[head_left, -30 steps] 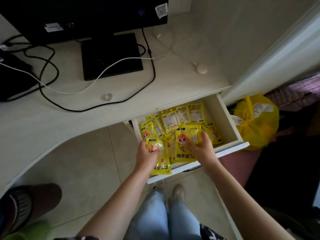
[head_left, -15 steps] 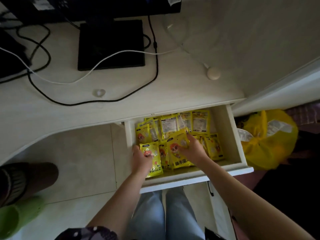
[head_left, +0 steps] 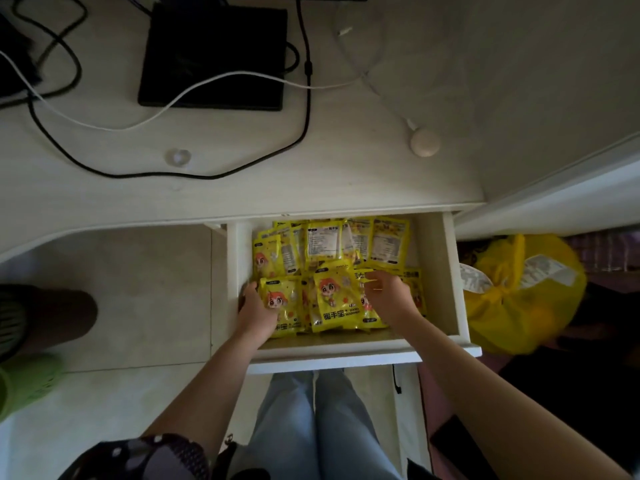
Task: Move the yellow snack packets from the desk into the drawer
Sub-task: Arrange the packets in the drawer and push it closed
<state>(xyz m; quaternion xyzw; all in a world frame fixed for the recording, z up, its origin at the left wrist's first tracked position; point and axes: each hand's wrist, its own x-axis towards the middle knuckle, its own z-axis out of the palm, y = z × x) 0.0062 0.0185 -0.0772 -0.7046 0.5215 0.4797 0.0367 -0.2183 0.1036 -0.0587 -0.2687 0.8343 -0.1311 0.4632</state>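
Bare forearms, short patterned sleeve, pale jeans

The left hand (head_left: 254, 311) and right hand (head_left: 393, 296) wear nothing. The left arm's dark sleeve (head_left: 149, 457) has a mottled grey pattern. Light blue jeans (head_left: 311, 427) cover both legs.

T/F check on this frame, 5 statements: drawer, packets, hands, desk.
1. The white wooden drawer is pulled open. True.
2. Yellow snack packets lie on the pale desktop. False: none show there; they are all in the drawer.
3. The left hand is at the front-left packet. True.
4. The right hand is outside the drawer. False: it is over the packets inside.
5. A knotted yellow plastic bag sits left of the drawer. False: right.
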